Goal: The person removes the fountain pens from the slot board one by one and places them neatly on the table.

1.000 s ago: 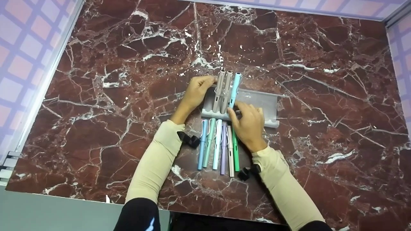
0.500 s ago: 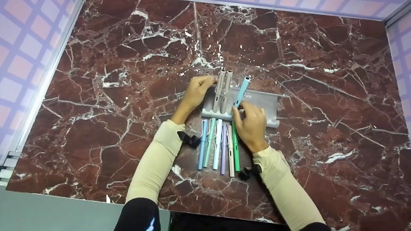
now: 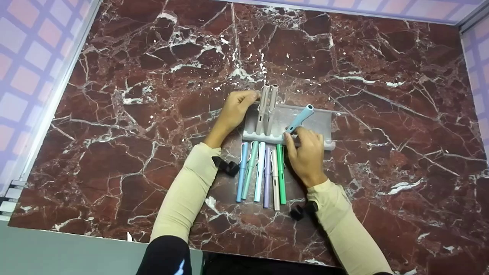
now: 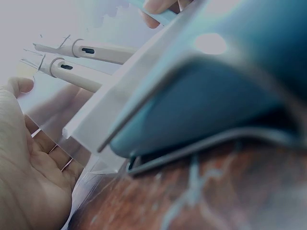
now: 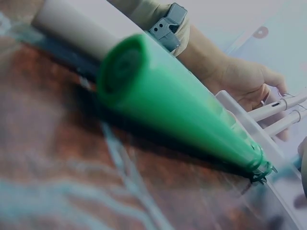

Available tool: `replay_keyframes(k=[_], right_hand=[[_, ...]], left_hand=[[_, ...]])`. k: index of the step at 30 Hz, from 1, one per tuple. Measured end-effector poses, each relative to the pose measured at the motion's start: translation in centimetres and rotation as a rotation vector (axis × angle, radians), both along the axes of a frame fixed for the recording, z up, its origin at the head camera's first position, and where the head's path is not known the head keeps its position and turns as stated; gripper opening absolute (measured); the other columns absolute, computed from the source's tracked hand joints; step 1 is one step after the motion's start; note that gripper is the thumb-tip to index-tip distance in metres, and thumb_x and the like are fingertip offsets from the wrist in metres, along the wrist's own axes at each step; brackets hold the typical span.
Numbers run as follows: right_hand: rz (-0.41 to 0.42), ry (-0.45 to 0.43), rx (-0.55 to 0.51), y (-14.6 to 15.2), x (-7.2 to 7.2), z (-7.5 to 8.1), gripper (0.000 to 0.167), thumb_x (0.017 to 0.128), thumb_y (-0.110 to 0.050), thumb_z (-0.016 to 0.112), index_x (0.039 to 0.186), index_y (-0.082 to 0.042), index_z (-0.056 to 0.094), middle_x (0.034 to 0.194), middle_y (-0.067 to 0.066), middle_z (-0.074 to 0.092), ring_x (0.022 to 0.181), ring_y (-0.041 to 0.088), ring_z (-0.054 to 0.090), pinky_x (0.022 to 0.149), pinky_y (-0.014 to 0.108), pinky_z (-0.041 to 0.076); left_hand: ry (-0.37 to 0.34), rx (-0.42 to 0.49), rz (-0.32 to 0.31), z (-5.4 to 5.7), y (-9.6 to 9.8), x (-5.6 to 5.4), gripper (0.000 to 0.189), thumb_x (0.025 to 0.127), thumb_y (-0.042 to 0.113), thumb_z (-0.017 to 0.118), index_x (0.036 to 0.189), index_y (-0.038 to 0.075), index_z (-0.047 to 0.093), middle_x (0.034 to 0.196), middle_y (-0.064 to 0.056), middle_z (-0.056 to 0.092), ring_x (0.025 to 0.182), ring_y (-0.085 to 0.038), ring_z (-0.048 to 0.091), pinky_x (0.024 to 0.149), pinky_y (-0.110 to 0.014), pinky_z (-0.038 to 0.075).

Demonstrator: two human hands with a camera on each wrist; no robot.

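A clear pen stand [image 3: 321,126] with a notched front ledge lies mid-table. Two grey-beige pens [image 3: 262,110] stand in its left notches, leaning back. At the stand's back left corner, my left hand [image 3: 233,110] grips the clear panel; the left wrist view shows fingers [image 4: 48,158] around its edge. My right hand [image 3: 307,154] pinches the lower end of a light blue pen [image 3: 301,117], which tilts to the right above the ledge. Whether its lower tip touches a notch is hidden by the fingers.
Before the stand lies a row of several capped pens, from a blue pen [image 3: 242,172] at the left to a green pen [image 3: 281,173] at the right, close to my right wrist. The marble-patterned table [image 3: 153,95] ends at patterned side panels [image 3: 38,49].
My right hand has moved right along the stand with the light blue pen, which now leans further right and lower. My left hand has stayed at the stand's corner.
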State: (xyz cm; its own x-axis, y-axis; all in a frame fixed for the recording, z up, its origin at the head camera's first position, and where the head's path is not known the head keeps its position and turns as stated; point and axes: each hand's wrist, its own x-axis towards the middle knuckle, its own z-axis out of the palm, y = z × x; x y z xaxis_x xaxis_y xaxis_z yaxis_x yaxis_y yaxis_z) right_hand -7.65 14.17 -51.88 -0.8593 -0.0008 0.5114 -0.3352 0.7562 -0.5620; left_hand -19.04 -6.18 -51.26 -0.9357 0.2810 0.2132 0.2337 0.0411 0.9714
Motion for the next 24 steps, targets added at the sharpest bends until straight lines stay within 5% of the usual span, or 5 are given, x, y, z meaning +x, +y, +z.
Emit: replay_keyframes(k=[7,14,19,24], right_hand=[[-0.046,0.029,-0.056,0.4,-0.1,0.1,0.016,0.093,-0.012,0.067,0.092,0.003,0.066,0.082,0.018,0.069,0.076,0.036,0.063,0.065,0.047,0.043],[-0.083,0.01,-0.073,2.6,0.4,0.1,0.014,0.093,-0.01,0.067,0.09,0.003,0.066,0.083,0.019,0.07,0.077,0.038,0.065,0.075,0.048,0.045],[-0.129,-0.006,-0.084,4.5,0.9,0.0,0.013,0.093,-0.009,0.067,0.092,0.004,0.067,0.085,0.02,0.071,0.079,0.038,0.064,0.077,0.046,0.044],[-0.182,-0.029,-0.09,6.4,1.5,-0.1,0.014,0.093,-0.01,0.067,0.092,0.004,0.068,0.083,0.021,0.07,0.076,0.038,0.063,0.074,0.045,0.042]], left_hand=[[-0.013,0.015,0.005,0.0,0.2,0.0,0.032,0.101,0.006,0.047,0.083,-0.013,0.067,0.089,-0.024,0.071,0.082,-0.022,0.064,0.091,-0.034,0.054],[-0.035,0.027,0.012,0.1,0.2,-0.1,0.041,0.101,0.004,0.047,0.059,0.005,0.048,0.088,-0.024,0.072,0.082,-0.019,0.064,0.094,-0.038,0.054],[-0.048,0.023,0.007,0.1,0.1,-0.1,0.039,0.101,0.006,0.046,0.066,-0.009,0.052,0.097,-0.023,0.074,0.088,-0.014,0.067,0.095,-0.034,0.053],[-0.035,0.032,0.005,0.1,0.2,0.0,0.035,0.101,0.008,0.047,0.074,-0.012,0.061,0.095,-0.022,0.074,0.088,-0.022,0.067,0.095,-0.034,0.053]])
